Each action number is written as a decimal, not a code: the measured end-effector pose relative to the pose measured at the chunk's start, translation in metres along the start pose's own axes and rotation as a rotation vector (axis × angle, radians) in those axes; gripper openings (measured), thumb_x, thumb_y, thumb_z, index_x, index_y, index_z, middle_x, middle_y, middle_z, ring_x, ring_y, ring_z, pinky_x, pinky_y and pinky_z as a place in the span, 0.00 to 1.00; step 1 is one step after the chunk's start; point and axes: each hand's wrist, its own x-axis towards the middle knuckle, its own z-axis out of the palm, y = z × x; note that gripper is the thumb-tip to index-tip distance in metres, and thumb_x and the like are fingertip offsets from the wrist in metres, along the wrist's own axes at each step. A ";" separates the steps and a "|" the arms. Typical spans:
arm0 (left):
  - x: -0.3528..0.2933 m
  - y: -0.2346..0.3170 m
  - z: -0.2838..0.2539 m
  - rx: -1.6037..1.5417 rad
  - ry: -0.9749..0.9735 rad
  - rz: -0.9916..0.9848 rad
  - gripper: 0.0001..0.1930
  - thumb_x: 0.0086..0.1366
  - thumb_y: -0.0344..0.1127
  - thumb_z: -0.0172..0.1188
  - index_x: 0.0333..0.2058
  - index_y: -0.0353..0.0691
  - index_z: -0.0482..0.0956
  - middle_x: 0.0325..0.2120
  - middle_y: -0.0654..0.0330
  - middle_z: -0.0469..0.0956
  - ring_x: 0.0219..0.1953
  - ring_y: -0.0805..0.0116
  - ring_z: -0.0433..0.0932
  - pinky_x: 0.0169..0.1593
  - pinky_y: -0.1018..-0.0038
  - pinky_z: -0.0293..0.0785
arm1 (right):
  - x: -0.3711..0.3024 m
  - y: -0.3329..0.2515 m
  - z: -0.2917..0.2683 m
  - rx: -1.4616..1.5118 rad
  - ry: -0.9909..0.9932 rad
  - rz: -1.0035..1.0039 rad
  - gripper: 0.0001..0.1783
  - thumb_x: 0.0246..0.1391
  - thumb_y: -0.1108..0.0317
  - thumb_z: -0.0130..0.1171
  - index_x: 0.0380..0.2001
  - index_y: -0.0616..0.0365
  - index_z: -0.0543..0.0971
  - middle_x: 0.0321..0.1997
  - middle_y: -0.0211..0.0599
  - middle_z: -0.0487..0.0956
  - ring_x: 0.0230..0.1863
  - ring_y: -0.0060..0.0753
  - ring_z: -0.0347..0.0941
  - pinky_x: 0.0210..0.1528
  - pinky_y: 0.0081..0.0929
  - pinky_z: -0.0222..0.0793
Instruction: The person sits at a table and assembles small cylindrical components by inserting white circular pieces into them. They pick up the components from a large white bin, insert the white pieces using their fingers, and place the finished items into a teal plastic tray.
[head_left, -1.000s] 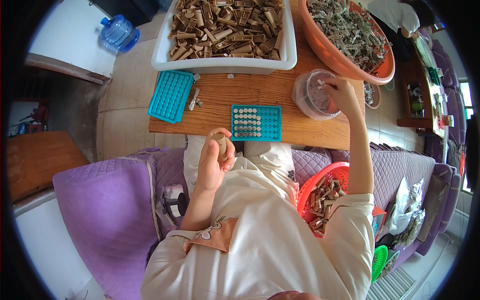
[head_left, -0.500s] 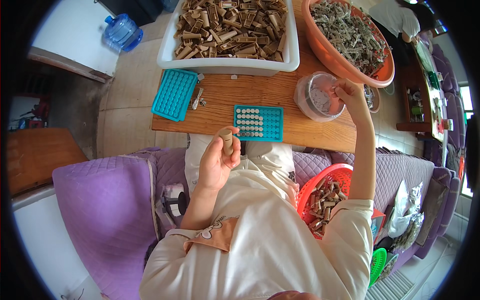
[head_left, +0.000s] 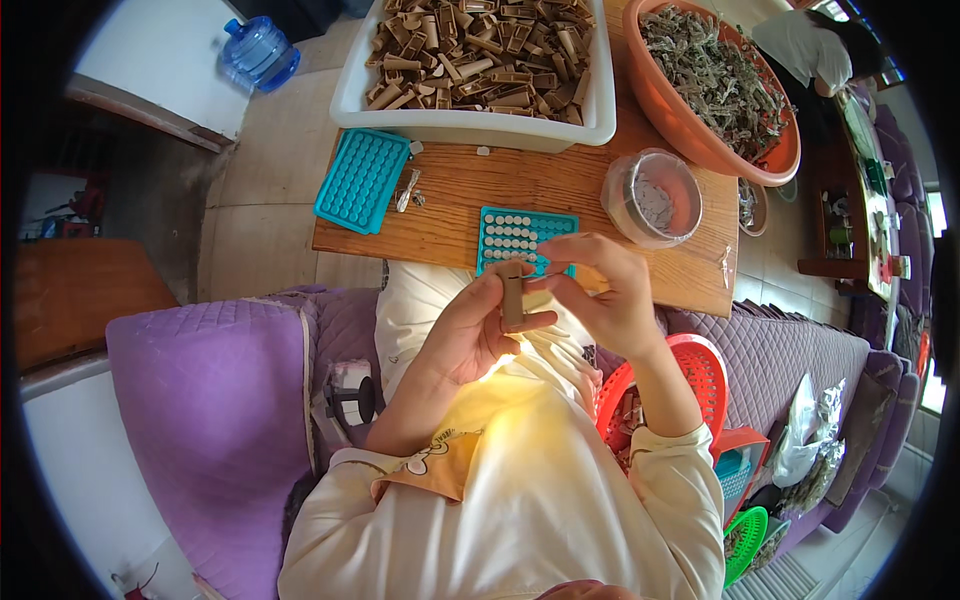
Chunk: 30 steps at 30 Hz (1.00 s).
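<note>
A small brown cylindrical piece [head_left: 513, 297] stands upright in my left hand [head_left: 468, 335], the fingers wrapped round it. Beside it, my right hand [head_left: 607, 300] has its thumb and fingertips bent close to the piece's right side. Whatever those fingertips pinch, if anything, is too small to make out. Just beyond the hands lies a teal tray [head_left: 562, 233] with round white discs in part of its pockets, partly covered by my right fingers. Right of it stands a clear plastic tub [head_left: 622, 212] holding small pale pieces.
A white bin [head_left: 470, 128] full of brown pieces and an orange basin [head_left: 655, 110] of dry, greyish scraps stand on the wooden table [head_left: 470, 180]. Another teal tray [head_left: 362, 180] lies at left. A red basket [head_left: 705, 375] holds brown pieces on the purple sofa [head_left: 200, 420].
My right hand has moved from the clear tub leftward and nearer, up to the brown piece. My left hand has shifted right with that piece.
</note>
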 end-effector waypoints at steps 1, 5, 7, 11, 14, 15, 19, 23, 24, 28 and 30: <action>0.001 -0.001 -0.004 0.018 0.006 -0.012 0.21 0.61 0.45 0.44 0.48 0.39 0.59 0.42 0.55 0.69 0.40 0.54 0.73 0.24 0.78 0.79 | -0.001 0.002 0.003 -0.019 -0.004 -0.007 0.11 0.39 0.80 0.56 0.30 0.59 0.74 0.30 0.36 0.76 0.31 0.33 0.74 0.31 0.24 0.70; 0.001 -0.004 -0.001 0.174 0.045 0.021 0.23 0.61 0.47 0.45 0.48 0.38 0.58 0.32 0.59 0.71 0.37 0.58 0.75 0.24 0.82 0.78 | -0.002 0.007 0.009 -0.093 -0.005 -0.024 0.09 0.39 0.79 0.56 0.29 0.59 0.74 0.29 0.36 0.76 0.29 0.34 0.75 0.29 0.23 0.71; 0.001 -0.005 0.001 0.174 0.086 0.000 0.22 0.61 0.47 0.44 0.49 0.38 0.58 0.32 0.59 0.71 0.36 0.60 0.76 0.23 0.82 0.78 | -0.005 0.005 0.008 -0.125 -0.002 -0.013 0.09 0.38 0.80 0.57 0.27 0.59 0.73 0.28 0.36 0.76 0.29 0.33 0.75 0.28 0.22 0.71; 0.005 -0.009 -0.007 0.221 0.054 0.012 0.20 0.62 0.46 0.43 0.47 0.38 0.59 0.29 0.62 0.70 0.33 0.64 0.77 0.17 0.87 0.73 | -0.008 0.005 0.006 -0.178 -0.028 -0.014 0.08 0.39 0.79 0.56 0.27 0.58 0.73 0.26 0.36 0.76 0.27 0.33 0.74 0.26 0.23 0.70; 0.006 -0.010 0.000 0.246 0.108 0.021 0.18 0.62 0.45 0.43 0.45 0.39 0.61 0.22 0.66 0.69 0.32 0.65 0.78 0.12 0.90 0.67 | -0.011 0.006 0.005 -0.196 -0.062 -0.005 0.08 0.40 0.78 0.55 0.27 0.57 0.73 0.24 0.36 0.74 0.24 0.36 0.73 0.24 0.25 0.68; 0.008 -0.011 -0.003 0.257 0.100 0.035 0.18 0.62 0.45 0.43 0.45 0.39 0.61 0.21 0.66 0.68 0.31 0.66 0.78 0.12 0.90 0.67 | -0.011 0.008 0.005 -0.216 -0.073 -0.008 0.08 0.40 0.78 0.55 0.27 0.57 0.73 0.24 0.36 0.74 0.24 0.36 0.72 0.24 0.26 0.68; 0.012 -0.017 -0.007 0.366 0.186 0.060 0.15 0.63 0.43 0.43 0.43 0.41 0.63 0.20 0.69 0.68 0.29 0.68 0.78 0.12 0.91 0.62 | -0.015 0.013 0.006 -0.266 -0.096 0.003 0.08 0.41 0.78 0.54 0.28 0.57 0.72 0.23 0.37 0.73 0.24 0.38 0.72 0.23 0.27 0.68; 0.015 -0.022 -0.017 0.410 0.234 -0.004 0.13 0.63 0.43 0.43 0.42 0.42 0.63 0.21 0.69 0.69 0.28 0.69 0.78 0.12 0.91 0.59 | -0.019 0.021 0.002 -0.294 -0.188 0.074 0.08 0.41 0.79 0.53 0.28 0.58 0.72 0.23 0.37 0.72 0.23 0.39 0.72 0.24 0.27 0.68; 0.016 -0.023 -0.020 0.379 0.239 -0.025 0.13 0.63 0.43 0.43 0.42 0.43 0.63 0.21 0.69 0.69 0.28 0.68 0.78 0.12 0.91 0.61 | -0.021 0.023 0.002 -0.293 -0.207 0.091 0.08 0.41 0.79 0.52 0.28 0.58 0.72 0.23 0.38 0.72 0.23 0.40 0.72 0.24 0.28 0.69; 0.023 -0.025 -0.023 0.270 0.228 -0.088 0.13 0.63 0.44 0.43 0.42 0.43 0.64 0.21 0.69 0.69 0.30 0.67 0.78 0.15 0.90 0.67 | -0.017 0.022 -0.003 -0.190 -0.195 0.163 0.06 0.42 0.80 0.51 0.28 0.60 0.71 0.27 0.39 0.71 0.25 0.40 0.71 0.27 0.29 0.69; 0.027 -0.025 -0.019 0.243 0.222 -0.097 0.14 0.62 0.44 0.44 0.42 0.43 0.63 0.21 0.68 0.69 0.30 0.66 0.78 0.17 0.89 0.69 | -0.019 0.027 -0.006 -0.208 -0.171 0.117 0.06 0.43 0.80 0.51 0.28 0.61 0.70 0.28 0.40 0.70 0.26 0.40 0.71 0.27 0.29 0.69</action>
